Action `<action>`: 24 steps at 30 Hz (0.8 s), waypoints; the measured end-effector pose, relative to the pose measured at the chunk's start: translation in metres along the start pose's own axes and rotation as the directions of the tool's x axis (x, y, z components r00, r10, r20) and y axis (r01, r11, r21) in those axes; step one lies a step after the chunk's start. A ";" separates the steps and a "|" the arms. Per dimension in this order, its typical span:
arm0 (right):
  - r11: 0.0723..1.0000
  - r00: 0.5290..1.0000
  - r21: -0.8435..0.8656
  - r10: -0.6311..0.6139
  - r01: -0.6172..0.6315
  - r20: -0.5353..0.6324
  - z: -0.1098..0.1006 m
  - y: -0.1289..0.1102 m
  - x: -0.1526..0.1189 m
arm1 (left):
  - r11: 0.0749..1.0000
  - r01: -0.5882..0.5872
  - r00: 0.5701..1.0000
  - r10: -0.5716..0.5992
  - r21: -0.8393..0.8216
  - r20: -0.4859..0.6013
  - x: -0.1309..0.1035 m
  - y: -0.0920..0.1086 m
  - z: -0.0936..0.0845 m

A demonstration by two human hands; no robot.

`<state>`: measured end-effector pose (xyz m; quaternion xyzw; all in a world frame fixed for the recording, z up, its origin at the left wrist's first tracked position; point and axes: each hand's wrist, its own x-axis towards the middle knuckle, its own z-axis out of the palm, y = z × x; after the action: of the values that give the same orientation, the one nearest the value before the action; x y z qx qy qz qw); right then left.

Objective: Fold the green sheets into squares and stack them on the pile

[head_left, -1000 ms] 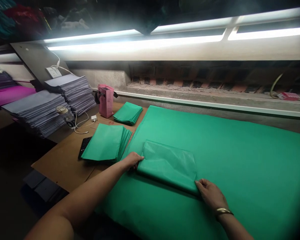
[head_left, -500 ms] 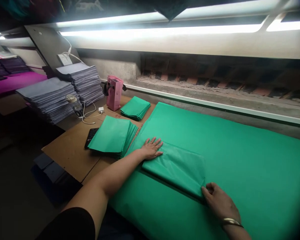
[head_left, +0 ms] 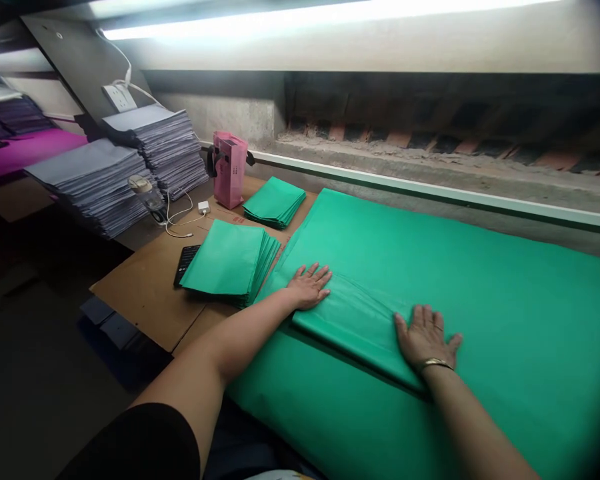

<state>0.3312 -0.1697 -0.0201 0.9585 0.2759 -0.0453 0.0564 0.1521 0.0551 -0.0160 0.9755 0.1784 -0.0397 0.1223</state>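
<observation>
A folded green sheet (head_left: 355, 320) lies on a big stack of flat green sheets (head_left: 480, 287). My left hand (head_left: 309, 287) rests flat, fingers spread, on the folded sheet's left end. My right hand (head_left: 425, 337), with a bangle at the wrist, presses flat on its right end. Neither hand grips anything.
Two piles of folded green sheets (head_left: 227, 260) (head_left: 274, 201) sit on a brown board (head_left: 140, 293) to the left. Behind them stand a pink bag (head_left: 229, 168), a bottle (head_left: 147, 198), a charger cable (head_left: 180, 217), a dark keypad (head_left: 185, 263) and tall grey paper stacks (head_left: 100, 183).
My left hand moved from the folded sheet's near-left corner onto its top and spread flat. My right hand let go of the near-right corner and now lies flat on the sheet.
</observation>
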 end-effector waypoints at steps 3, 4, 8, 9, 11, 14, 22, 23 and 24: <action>1.000 0.998 -0.012 -0.015 0.014 -0.061 0.003 -0.010 -0.035 | 1.000 0.005 1.000 -0.005 -0.006 -0.002 0.000 0.001 0.001; 0.994 0.990 -0.018 -0.113 0.112 -0.081 0.003 -0.031 -0.052 | 1.000 0.006 1.000 -0.006 -0.006 -0.005 -0.001 0.001 0.002; 0.843 0.842 -0.015 -0.538 0.538 -0.032 0.007 -0.107 -0.111 | 1.000 -0.005 1.000 0.005 0.007 -0.023 -0.002 -0.004 0.001; 0.850 0.850 -0.017 -0.527 0.527 -0.016 0.009 -0.106 -0.120 | 1.000 -0.008 1.000 0.008 0.010 -0.023 -0.001 -0.005 -0.001; 0.923 0.924 -0.040 -0.383 0.383 0.006 0.015 -0.077 -0.127 | 1.000 0.000 1.000 0.000 0.009 -0.015 0.001 -0.001 -0.006; 0.987 0.988 -0.058 -0.151 0.150 -0.015 0.025 -0.003 -0.125 | 0.998 0.061 0.998 -0.061 0.006 -0.001 -0.008 0.024 -0.010; 0.989 0.992 0.081 -0.119 0.122 -0.042 0.041 0.041 -0.119 | 0.977 -0.215 0.977 0.215 -0.008 -0.003 -0.126 0.052 0.015; 0.985 0.991 0.115 -0.126 0.131 -0.055 0.042 0.041 -0.118 | 0.988 -0.154 0.988 0.154 0.010 -0.011 -0.135 0.045 0.015; 0.977 0.989 0.163 -0.128 0.139 -0.074 0.044 0.042 -0.117 | 0.995 -0.097 0.995 0.098 0.036 -0.015 -0.140 0.040 0.014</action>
<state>0.2530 -0.2721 -0.0459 0.9400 0.3366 -0.0419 -0.0365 0.0353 -0.0319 -0.0038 0.9854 0.1309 -0.0289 0.1054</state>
